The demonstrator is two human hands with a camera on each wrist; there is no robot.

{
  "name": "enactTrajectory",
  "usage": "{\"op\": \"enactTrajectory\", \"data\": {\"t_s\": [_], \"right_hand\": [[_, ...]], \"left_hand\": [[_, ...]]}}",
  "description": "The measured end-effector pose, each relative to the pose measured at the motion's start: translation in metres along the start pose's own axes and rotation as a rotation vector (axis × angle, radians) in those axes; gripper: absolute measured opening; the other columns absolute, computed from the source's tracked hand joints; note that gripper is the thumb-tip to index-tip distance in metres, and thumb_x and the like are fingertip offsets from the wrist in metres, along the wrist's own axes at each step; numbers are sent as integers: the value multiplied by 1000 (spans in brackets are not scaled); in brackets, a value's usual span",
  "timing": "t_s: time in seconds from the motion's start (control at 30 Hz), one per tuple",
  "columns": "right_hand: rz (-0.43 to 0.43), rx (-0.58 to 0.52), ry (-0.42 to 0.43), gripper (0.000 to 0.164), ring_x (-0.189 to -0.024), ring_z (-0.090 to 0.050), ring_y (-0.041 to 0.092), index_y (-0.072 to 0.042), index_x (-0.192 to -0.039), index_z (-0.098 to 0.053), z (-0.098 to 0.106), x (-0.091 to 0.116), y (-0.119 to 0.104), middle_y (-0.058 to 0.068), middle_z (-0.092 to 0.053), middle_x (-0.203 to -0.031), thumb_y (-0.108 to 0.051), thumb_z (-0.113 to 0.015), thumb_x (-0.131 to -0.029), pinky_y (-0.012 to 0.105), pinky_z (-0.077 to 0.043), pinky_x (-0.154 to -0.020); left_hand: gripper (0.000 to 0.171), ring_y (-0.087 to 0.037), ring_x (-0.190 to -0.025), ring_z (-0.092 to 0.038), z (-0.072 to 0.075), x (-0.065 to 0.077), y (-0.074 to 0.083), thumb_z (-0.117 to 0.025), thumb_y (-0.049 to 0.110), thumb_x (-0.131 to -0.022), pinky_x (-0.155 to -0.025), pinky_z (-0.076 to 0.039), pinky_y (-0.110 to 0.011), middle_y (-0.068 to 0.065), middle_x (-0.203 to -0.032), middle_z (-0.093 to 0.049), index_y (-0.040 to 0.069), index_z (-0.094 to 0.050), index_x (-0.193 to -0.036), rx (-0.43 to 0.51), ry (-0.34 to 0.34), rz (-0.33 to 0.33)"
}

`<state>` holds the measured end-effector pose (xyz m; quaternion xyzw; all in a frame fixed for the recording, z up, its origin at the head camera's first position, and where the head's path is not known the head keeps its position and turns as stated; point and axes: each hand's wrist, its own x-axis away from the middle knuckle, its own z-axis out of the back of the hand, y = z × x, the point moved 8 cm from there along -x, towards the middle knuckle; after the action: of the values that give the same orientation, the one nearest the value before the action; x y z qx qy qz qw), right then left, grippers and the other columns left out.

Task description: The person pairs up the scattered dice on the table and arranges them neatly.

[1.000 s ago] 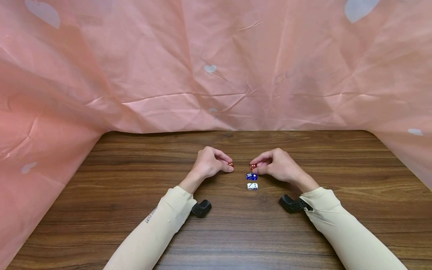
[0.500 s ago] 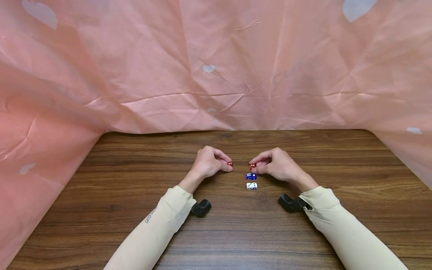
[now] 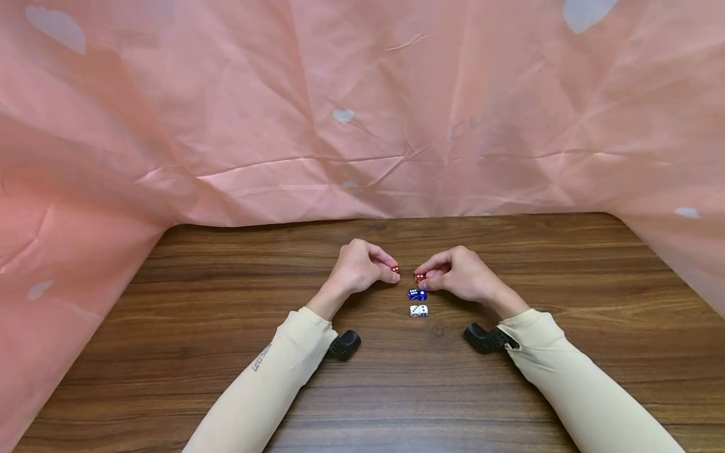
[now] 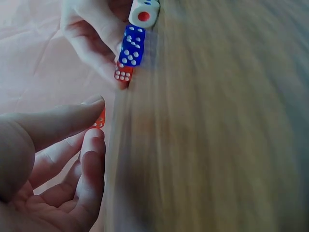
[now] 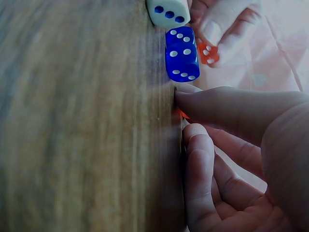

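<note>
My left hand [image 3: 360, 267] pinches a red die [image 3: 395, 270] between thumb and fingertips; the left wrist view shows that red die [image 4: 100, 120] partly covered by the thumb. Across a small gap, my right hand [image 3: 466, 275] grips a second red die [image 3: 419, 277], mostly hidden by the fingers in the right wrist view. Just nearer than the right fingertips lie two blue dice [image 3: 413, 294], side by side and touching. Nearer still, two white dice [image 3: 415, 311] sit in a matching pair. In the right wrist view a blue die [image 5: 182, 54] stands beside my right thumb.
A brown wood-grain table [image 3: 362, 402] spreads under both arms. Pink cloth [image 3: 255, 126] with pale hearts hangs behind and at the sides. Black wrist-camera mounts [image 3: 347, 345] jut from both sleeves.
My left hand has moved right and slightly away with its red die, narrowing the gap between the red dice. The right hand keeps its hold beside the blue dice. The head view shifts slightly.
</note>
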<state>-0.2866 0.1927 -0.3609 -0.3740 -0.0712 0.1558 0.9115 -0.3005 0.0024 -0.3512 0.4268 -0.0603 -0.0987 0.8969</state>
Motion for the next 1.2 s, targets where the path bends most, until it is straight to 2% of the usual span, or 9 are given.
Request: {"op": "enactTrajectory", "data": {"t_s": [0.13,0.23,0.53,0.83,1.2], "right_hand": [[-1,8,5,21,-76,-67,5,-12,-107,-85,0,-1,-1,-3,-80,-85,-17,-87,-87,21,-50,-68],[-4,9,6,21,-76,-67,4,-12,-107,-84,0,-1,-1,-2,-80,-85,-17,-87,-87,21,-50,-69],[-8,20,3,21,-76,-67,5,-14,-107,-85,0,-1,-1,0,-82,-88,-18,-87,-87,22,-50,-68],[-14,23,-1,21,-76,-67,6,-14,-108,-85,0,0,0,2,-83,-91,-19,-86,-88,23,-50,-68],[-6,21,5,21,-78,-67,5,-14,-108,-85,1,0,-1,2,-83,-93,-20,-86,-88,23,-50,-69]], "left_hand": [[15,-8,-94,-71,-7,-4,8,-96,22,-77,-93,-54,-30,8,-79,-82,22,-86,-88,-25,-24,-27],[15,-9,-94,-70,-12,-7,11,-96,23,-77,-93,-54,-31,8,-79,-82,22,-86,-89,-36,-41,-33],[15,-6,-94,-71,-23,-14,11,-96,22,-77,-95,-55,-30,9,-79,-82,23,-86,-89,-43,-72,-27],[15,-5,-90,-68,-26,-16,13,-96,21,-76,-90,-54,-28,9,-79,-81,23,-86,-87,-46,-80,-42],[16,-6,-94,-68,-28,-16,12,-96,23,-76,-94,-54,-31,11,-78,-81,26,-86,-88,-66,-100,-46]]}}
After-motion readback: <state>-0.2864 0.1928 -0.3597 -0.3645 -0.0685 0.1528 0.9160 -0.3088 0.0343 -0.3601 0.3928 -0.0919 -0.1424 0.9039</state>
